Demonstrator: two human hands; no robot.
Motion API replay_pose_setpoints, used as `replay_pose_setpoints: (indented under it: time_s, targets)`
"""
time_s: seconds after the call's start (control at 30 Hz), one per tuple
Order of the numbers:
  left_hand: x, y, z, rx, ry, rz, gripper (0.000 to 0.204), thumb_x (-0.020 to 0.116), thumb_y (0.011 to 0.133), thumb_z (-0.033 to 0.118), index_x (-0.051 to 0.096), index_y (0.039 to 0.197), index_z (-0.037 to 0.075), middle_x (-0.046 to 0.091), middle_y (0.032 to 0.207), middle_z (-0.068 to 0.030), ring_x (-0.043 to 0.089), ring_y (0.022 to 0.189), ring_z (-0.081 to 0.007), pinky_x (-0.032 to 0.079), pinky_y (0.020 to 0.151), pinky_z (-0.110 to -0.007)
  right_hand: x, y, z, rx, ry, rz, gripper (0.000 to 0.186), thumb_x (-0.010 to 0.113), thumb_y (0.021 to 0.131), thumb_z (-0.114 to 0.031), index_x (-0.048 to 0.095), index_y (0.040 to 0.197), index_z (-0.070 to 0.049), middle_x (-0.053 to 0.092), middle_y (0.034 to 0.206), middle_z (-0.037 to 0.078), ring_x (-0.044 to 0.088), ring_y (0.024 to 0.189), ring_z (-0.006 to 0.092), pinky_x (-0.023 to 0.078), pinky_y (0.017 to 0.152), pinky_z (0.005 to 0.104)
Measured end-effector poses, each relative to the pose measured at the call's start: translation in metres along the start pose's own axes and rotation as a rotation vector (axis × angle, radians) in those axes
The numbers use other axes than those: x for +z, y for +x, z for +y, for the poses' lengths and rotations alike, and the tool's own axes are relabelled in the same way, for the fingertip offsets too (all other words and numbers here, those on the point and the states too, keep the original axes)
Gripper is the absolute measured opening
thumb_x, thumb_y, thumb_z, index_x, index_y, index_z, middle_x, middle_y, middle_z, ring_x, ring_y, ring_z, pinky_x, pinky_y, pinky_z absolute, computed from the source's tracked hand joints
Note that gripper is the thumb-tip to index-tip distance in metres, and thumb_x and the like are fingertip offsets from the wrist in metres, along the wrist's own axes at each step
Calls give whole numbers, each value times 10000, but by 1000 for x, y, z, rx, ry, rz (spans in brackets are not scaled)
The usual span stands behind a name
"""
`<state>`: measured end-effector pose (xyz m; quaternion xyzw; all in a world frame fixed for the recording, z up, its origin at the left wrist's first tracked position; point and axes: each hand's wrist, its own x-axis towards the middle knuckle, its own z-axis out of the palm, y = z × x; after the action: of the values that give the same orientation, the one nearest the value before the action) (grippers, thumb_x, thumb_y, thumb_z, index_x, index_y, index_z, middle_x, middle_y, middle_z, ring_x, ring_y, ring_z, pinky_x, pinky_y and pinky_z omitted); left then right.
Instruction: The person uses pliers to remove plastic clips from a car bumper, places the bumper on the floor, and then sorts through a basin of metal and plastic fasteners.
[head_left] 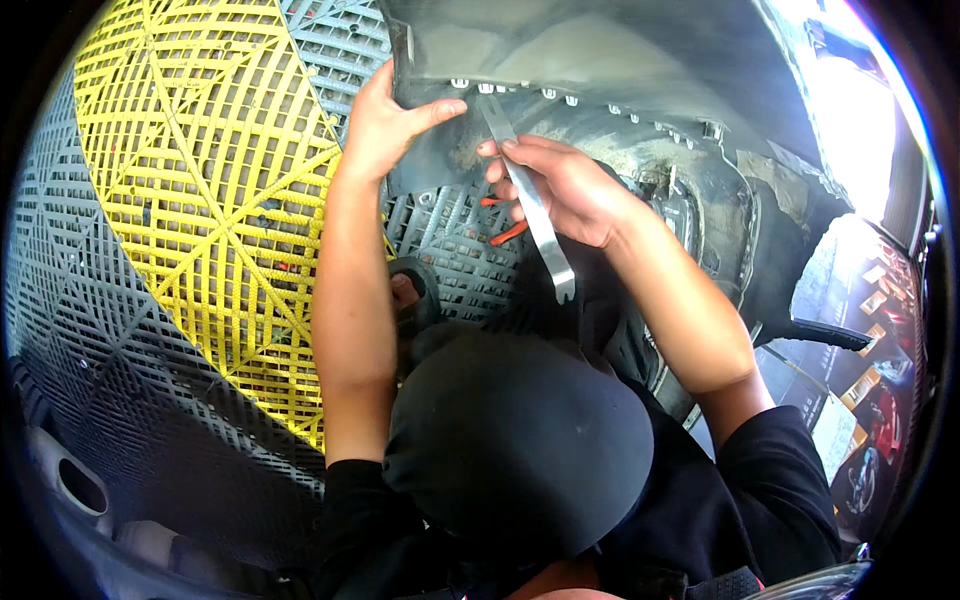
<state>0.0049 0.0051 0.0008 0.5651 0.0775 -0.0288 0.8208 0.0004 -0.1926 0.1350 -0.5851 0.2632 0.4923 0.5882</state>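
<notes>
A dark grey plastic bumper cover [440,60] with a row of white clips [549,94] along its inside lies ahead of me. My left hand [385,130] is at its left end, thumb stretched over the inner face and the other fingers around the edge, partly hidden. In my right hand [570,190] is a flat metal pry bar [535,205] with notched ends, pinched between thumb and fingers. Its far tip is close to the clips; whether it touches one I cannot tell. Red-orange handles [510,234] show just below the right fingers, perhaps held there or lying lower.
Yellow grating [210,190] and grey grating [60,250] cover the floor at left. A sandalled foot [408,290] stands near the left forearm. A black cap [520,440] fills the lower middle. At right are the part's curved dark end [790,220] and a printed board [870,400].
</notes>
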Motion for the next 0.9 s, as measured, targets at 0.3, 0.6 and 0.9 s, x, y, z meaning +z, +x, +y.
replay_pose_setpoints:
  time_s: [0.3,0.6,0.9]
  targets:
    - [6,21,11,9,231,7,557,933,696,159,683,1168,4,760,1056,-70,696,966,-147,545,899,-317,-23,-33,26,58,-332,155,308,419,1112,-354,569,1085,-86,524,751,-15,489,596,86,431,520,241]
    - [16,31,13,259,352,109,729,942,683,197,569,1276,-5,736,1110,-148,706,1036,-243,544,919,-362,-19,-20,-26,-177,-1411,532,537,415,1066,-517,621,1024,-23,716,927,233,677,930,442,518,827,536]
    - [16,24,3,222,345,129,823,955,674,215,515,1329,-18,710,1173,-177,683,1104,-263,526,965,-364,-2,-8,-49,-101,-1702,622,616,345,1055,-599,623,1067,-49,726,970,226,683,998,425,529,855,535]
